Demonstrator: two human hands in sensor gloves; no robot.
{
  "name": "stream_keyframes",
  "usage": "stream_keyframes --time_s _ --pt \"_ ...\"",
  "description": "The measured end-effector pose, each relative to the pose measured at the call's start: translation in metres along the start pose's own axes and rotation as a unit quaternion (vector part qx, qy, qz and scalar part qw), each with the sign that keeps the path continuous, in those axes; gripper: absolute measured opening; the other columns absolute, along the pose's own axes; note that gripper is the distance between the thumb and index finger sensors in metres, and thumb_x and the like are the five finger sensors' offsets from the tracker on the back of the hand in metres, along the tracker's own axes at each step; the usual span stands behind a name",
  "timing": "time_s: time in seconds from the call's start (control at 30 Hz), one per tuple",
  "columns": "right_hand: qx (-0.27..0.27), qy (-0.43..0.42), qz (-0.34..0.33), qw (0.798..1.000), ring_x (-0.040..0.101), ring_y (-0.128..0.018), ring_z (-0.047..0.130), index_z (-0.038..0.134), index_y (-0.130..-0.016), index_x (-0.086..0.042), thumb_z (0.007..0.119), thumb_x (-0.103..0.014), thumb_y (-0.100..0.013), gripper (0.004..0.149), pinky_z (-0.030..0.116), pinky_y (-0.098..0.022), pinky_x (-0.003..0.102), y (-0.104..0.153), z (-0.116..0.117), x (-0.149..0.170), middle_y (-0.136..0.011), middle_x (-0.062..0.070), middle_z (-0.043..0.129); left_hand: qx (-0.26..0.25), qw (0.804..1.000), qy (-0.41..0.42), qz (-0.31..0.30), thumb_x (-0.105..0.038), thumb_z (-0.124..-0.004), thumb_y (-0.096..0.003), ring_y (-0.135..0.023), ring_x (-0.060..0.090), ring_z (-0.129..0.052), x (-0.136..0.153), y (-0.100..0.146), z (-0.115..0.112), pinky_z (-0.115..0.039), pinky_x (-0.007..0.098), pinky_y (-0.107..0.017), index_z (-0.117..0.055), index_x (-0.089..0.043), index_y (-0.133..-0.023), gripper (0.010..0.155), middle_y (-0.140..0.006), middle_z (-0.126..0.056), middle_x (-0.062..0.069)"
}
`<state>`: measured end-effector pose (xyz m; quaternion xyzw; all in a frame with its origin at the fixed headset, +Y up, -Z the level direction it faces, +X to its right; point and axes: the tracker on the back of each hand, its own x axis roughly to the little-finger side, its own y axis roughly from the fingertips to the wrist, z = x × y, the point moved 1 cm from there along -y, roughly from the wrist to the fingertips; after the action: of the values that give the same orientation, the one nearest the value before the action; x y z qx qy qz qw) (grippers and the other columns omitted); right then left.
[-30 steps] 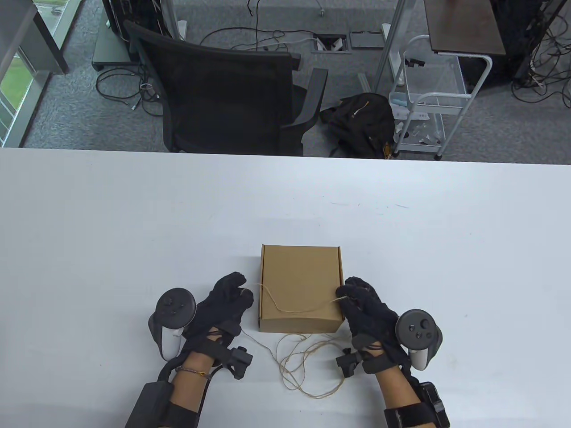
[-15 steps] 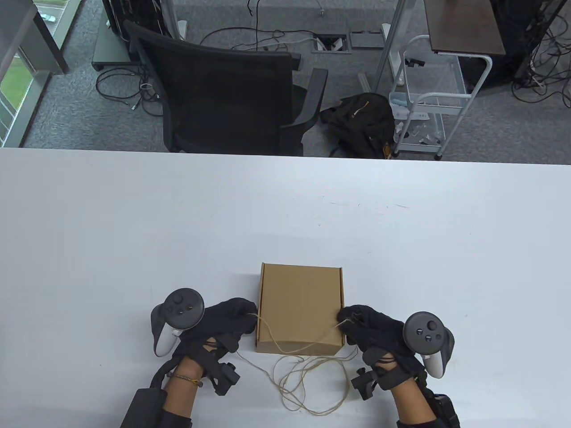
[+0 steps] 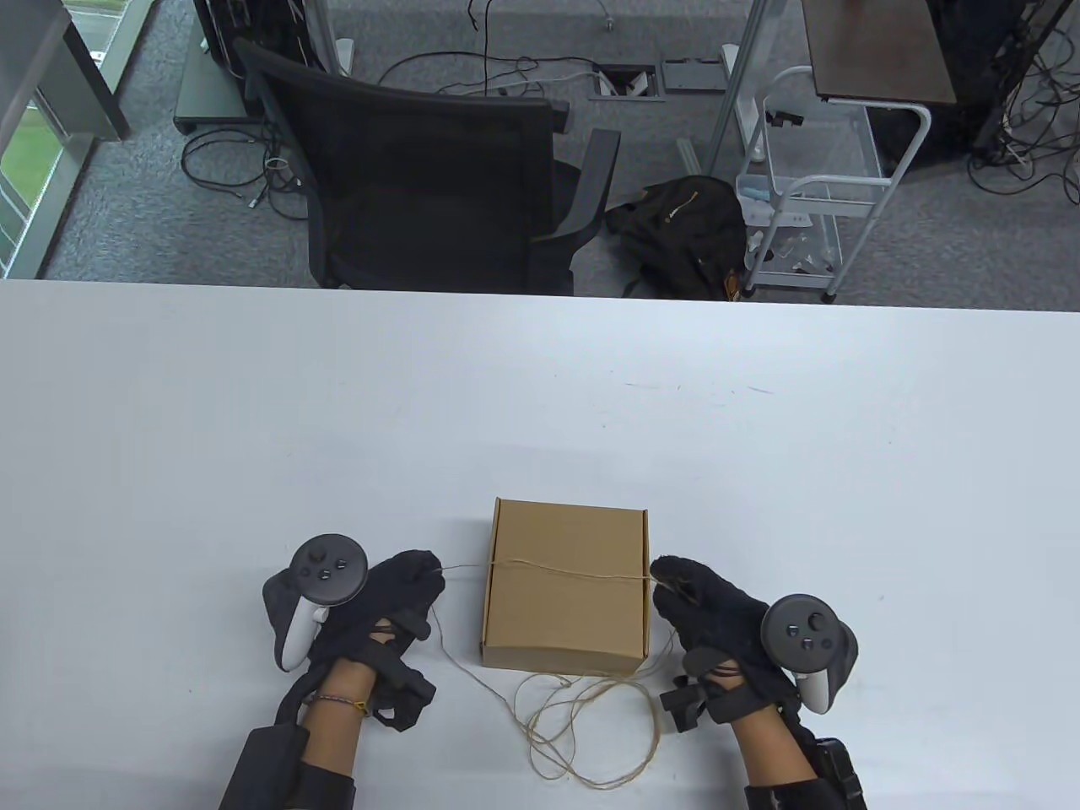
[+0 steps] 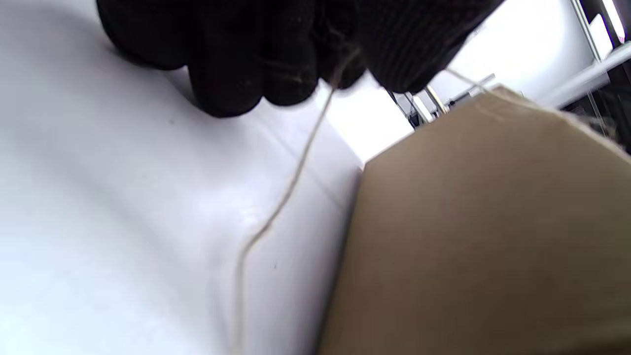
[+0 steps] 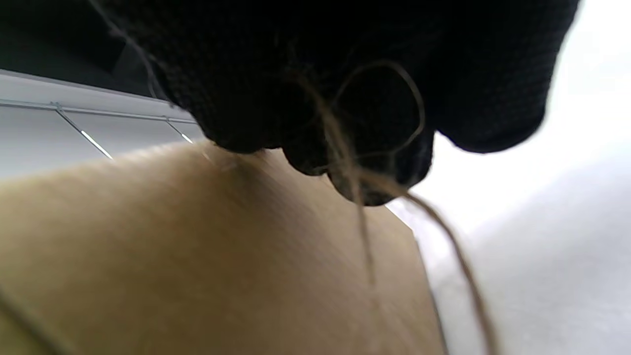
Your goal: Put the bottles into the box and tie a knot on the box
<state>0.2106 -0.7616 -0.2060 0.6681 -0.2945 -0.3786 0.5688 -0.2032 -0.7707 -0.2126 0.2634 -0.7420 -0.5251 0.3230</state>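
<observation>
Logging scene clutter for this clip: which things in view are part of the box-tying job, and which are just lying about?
In use: cardboard box, closed; twine across its lid; left hand and right hand pinching it.

Lying about: office chair, black bag, white cart, floor cables.

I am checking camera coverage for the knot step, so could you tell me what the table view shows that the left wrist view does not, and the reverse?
Only the table view shows the right hand, the string running straight across the box lid, its loose coils near the table edge, and the chair beyond. Only the left wrist view shows the box's side wall up close and the string leaving the fingertips. Both show the left hand pinching the string beside the closed box.
</observation>
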Motion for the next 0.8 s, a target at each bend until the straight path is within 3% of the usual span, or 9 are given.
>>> stream_keyframes --time_s 0.1,0.17,0.27,0.43,0.47,0.57,0.73,0.8 --pt "0.001 -0.004 -0.001 1.000 0.030 -0.046 0.104 0.091 -0.081 -0.008 0.092 -0.024 -0.040 0.044 0.088 -0.039 0.052 0.000 0.000 0.000 -0.063 0.016 0.100 -0.020 0.992 0.097 -0.075 -0.034 -0.089 -0.0501 -0.104 0.059 -0.063 -0.008 0.003 0.002 -0.054 0.071 -0.072 -0.042 -0.006 -0.118 0.088 -0.122 -0.050 0.031" --pt "0.004 -0.006 -0.002 1.000 0.030 -0.045 0.104 0.091 -0.080 -0.008 0.092 -0.025 -0.041 0.043 0.088 -0.038 0.052 0.000 -0.001 0.000 -0.062 0.015 0.100 -0.010 0.986 0.138 -0.089 -0.031 -0.090 -0.0490 -0.108 0.059 -0.054 -0.009 0.003 0.005 -0.051 0.071 -0.073 -0.032 -0.007 -0.119 0.094 -0.124 -0.039 0.031" --pt "0.005 -0.012 -0.002 1.000 0.029 -0.044 0.104 0.092 -0.080 -0.008 0.092 -0.025 -0.041 0.043 0.088 -0.038 0.051 0.001 -0.001 -0.001 -0.061 0.015 0.100 0.030 0.978 0.156 -0.137 -0.041 -0.089 -0.0511 -0.111 0.060 -0.041 -0.010 0.003 0.000 -0.044 0.072 -0.074 -0.023 -0.012 -0.121 0.100 -0.128 -0.029 0.027" --pt "0.006 -0.009 -0.007 1.000 0.029 -0.044 0.104 0.092 -0.079 -0.007 0.092 -0.025 -0.041 0.043 0.088 -0.038 0.051 0.001 0.001 -0.003 -0.061 0.015 0.100 0.069 0.976 0.142 -0.152 -0.046 -0.087 -0.0530 -0.111 0.058 -0.048 -0.025 0.002 -0.022 -0.048 0.073 -0.072 -0.023 -0.018 -0.121 0.097 -0.126 -0.048 0.025" --pt "0.004 -0.007 -0.007 1.000 0.028 -0.044 0.104 0.092 -0.079 -0.007 0.092 -0.025 -0.041 0.043 0.088 -0.038 0.051 0.001 0.001 -0.002 -0.061 0.015 0.100 0.047 0.982 0.117 -0.142 -0.046 -0.087 -0.0527 -0.108 0.058 -0.057 -0.029 0.003 -0.024 -0.051 0.073 -0.071 -0.028 -0.017 -0.121 0.095 -0.121 -0.063 0.024" --pt "0.000 -0.011 -0.004 1.000 0.028 -0.043 0.104 0.092 -0.079 -0.007 0.092 -0.025 -0.041 0.042 0.088 -0.038 0.051 0.002 0.001 -0.003 -0.060 0.015 0.100 -0.004 0.990 0.061 -0.130 -0.046 -0.087 -0.0514 -0.093 0.053 -0.082 -0.039 0.007 -0.024 -0.060 0.072 -0.068 -0.043 -0.013 -0.119 0.087 -0.106 -0.078 0.021" --pt "-0.016 -0.025 0.006 1.000 0.027 -0.041 0.104 0.092 -0.078 -0.006 0.093 -0.025 -0.040 0.042 0.088 -0.037 0.051 0.001 0.001 -0.003 -0.058 0.015 0.100 -0.068 0.990 0.034 -0.121 -0.039 -0.091 -0.0482 -0.068 0.036 -0.103 -0.044 0.017 -0.017 -0.075 0.064 -0.063 -0.078 -0.011 -0.102 0.063 -0.076 -0.097 0.005" --pt "-0.003 -0.018 0.001 1.000 0.028 -0.043 0.104 0.092 -0.078 -0.007 0.093 -0.025 -0.040 0.043 0.088 -0.038 0.051 0.002 -0.002 -0.004 -0.059 0.014 0.100 -0.075 0.988 0.032 -0.134 -0.037 -0.092 -0.0477 -0.065 0.034 -0.106 -0.044 0.019 -0.012 -0.076 0.064 -0.063 -0.083 -0.013 -0.098 0.056 -0.073 -0.100 0.003"
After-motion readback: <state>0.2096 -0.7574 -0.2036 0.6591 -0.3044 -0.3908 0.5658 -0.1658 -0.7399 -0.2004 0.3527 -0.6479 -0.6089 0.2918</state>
